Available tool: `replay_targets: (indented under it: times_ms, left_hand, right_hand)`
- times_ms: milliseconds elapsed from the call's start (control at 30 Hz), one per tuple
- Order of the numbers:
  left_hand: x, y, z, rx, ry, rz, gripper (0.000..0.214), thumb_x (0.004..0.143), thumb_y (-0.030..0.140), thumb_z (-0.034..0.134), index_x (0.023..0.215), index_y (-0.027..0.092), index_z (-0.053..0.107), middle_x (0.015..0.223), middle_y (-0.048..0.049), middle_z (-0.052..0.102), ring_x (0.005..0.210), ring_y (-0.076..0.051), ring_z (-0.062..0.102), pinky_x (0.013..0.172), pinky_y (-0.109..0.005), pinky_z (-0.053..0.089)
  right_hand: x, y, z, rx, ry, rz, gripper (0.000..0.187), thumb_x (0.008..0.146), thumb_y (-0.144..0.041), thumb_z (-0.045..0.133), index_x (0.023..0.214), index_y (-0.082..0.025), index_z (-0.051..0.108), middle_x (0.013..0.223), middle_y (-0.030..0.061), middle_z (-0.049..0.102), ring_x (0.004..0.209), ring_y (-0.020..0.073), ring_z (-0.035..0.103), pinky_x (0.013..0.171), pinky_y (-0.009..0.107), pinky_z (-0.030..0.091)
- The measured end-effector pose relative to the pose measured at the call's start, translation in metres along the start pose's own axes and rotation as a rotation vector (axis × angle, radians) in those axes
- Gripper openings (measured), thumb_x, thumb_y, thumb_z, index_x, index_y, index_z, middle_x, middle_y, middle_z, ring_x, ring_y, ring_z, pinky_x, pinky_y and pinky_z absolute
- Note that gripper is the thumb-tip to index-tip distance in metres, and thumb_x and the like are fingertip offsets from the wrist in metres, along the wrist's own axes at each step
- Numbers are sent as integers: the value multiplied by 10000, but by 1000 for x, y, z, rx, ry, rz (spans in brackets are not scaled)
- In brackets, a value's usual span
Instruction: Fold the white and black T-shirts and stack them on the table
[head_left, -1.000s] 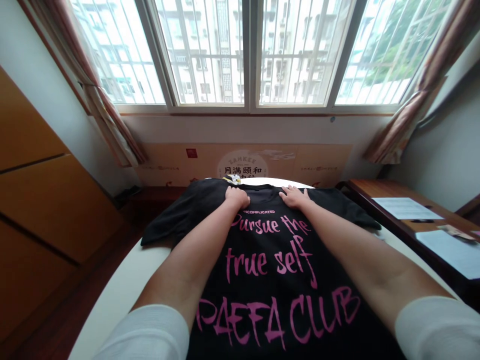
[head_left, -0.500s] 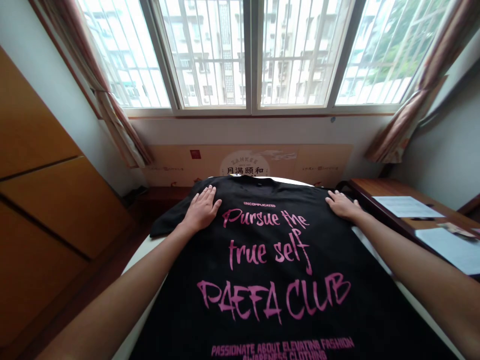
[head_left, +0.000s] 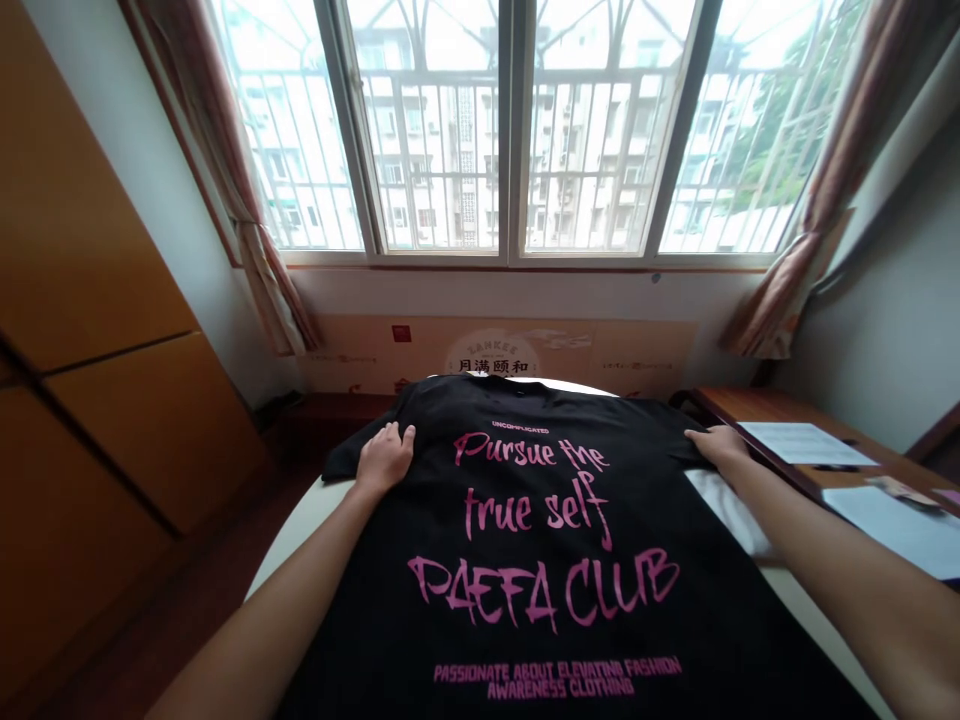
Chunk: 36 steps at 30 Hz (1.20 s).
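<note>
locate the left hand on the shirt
In the head view, the left hand rests on the left side of the black T-shirt, just left of the pink "Pursue the" lettering and beside the shirt's sleeve.

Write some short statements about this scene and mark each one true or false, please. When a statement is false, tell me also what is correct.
The left hand rests on a black T-shirt. True.
The print on the shirt is white. False: it is pink.
The right hand grips a pair of scissors. False: it lies open on the shirt and holds nothing.
Sheets of paper lie on a wooden desk. True.
The shirt hangs from a hanger. False: it lies spread out on a white surface.
</note>
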<state>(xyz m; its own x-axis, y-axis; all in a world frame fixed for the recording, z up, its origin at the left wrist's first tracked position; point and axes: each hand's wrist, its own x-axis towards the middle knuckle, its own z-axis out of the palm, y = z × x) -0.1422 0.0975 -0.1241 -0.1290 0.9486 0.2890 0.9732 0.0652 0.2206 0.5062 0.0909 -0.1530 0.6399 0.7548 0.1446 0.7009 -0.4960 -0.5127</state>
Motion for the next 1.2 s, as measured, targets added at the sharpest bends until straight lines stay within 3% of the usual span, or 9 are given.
replay_targets:
  times_ms: [167, 267, 367, 533, 667, 733, 900, 1000, 1200]
  left_hand:
    - [-1, 2, -2, -19, 4, -8, 696, 1095, 455, 244, 1503, -26, 539, 1559, -231, 564, 1493, -324, 499, 1228, -449, 371]
    - [-2, 2, -2, -16, 9, -10, 679, 1099, 448, 250, 1498, -14, 547, 1555, -227, 570, 1488, -320, 506, 1225, -439, 373]
    - [-2, 2, -2, -18, 2, -10, 669, 1103, 440, 243, 1493, -7, 552, 1559, -226, 566, 1491, -327, 500, 1225, -451, 372]
    - [-3, 1, -1, -6, 13, 7, 637, 1103, 424, 243, 1454, 24, 594, 1539, -219, 588, 1478, -316, 517, 1213, -430, 385]
    - [-3, -1, 0, -15, 21, 24, 622, 1103, 412, 254, 1446, 24, 598, 1533, -225, 592, 1471, -315, 525, 1212, -434, 389]
    - [-3, -1, 1, -20, 19, 27, 617, 1104, 412, 263, 1447, 24, 599, 1536, -226, 588, 1476, -318, 519, 1218, -440, 383]
    - [-5, 3, -1, -9, 21, 27, 604, 1100, 412, 274, 1421, 38, 621, 1523, -225, 600, 1466, -323, 527, 1209, -440, 391]
    - [-7, 5, -2, -7, 24, 23, 608, 1099, 414, 265, 1409, 36, 627, 1515, -226, 605, 1451, -335, 537, 1199, -454, 400]
    - [-9, 5, -3, -13, 23, 23, 604, 1097, 412, 260, 1385, 41, 640, 1502, -223, 616, 1449, -325, 537, 1202, -434, 389]
  right_hand:
    - [-14, -32, -14, 26, 97, 61, 444, 922, -363, 611, 1271, -102, 695, 1177, 260, 740, 1122, 399, 728, 910, 470, 568]
    - [-25, -72, -28, 21, 114, -33, 483, 939, -351, 579, 1335, -77, 613, 1180, 269, 729, 1127, 399, 720, 938, 464, 552]
    - [-38, -121, -41, -32, 52, -183, 490, 915, -313, 603, 1346, -82, 572, 1198, 252, 722, 1131, 384, 716, 939, 430, 541]
    - [-60, -181, -49, -318, -11, -329, 529, 910, -242, 616, 1395, -45, 536, 1208, 292, 708, 1173, 395, 706, 969, 466, 521]
    - [-59, -180, -51, -465, -27, -296, 549, 948, -145, 547, 1471, 14, 497, 1272, 332, 688, 1254, 407, 681, 985, 496, 526]
    - [-53, -168, -53, -496, -27, -265, 486, 949, -111, 528, 1421, -5, 582, 1289, 322, 692, 1262, 407, 681, 974, 495, 547]
    - [-38, -151, -59, -427, -81, -210, 417, 867, -198, 689, 1259, -63, 740, 1221, 317, 726, 1166, 419, 727, 905, 468, 601]
    - [-41, -170, -60, -318, -121, -227, 452, 846, -228, 709, 1250, -28, 737, 1205, 320, 730, 1115, 406, 741, 864, 421, 606]
    - [-69, -248, -52, -61, -213, -349, 285, 846, -201, 682, 1063, -38, 767, 972, 236, 759, 922, 327, 746, 702, 327, 562]
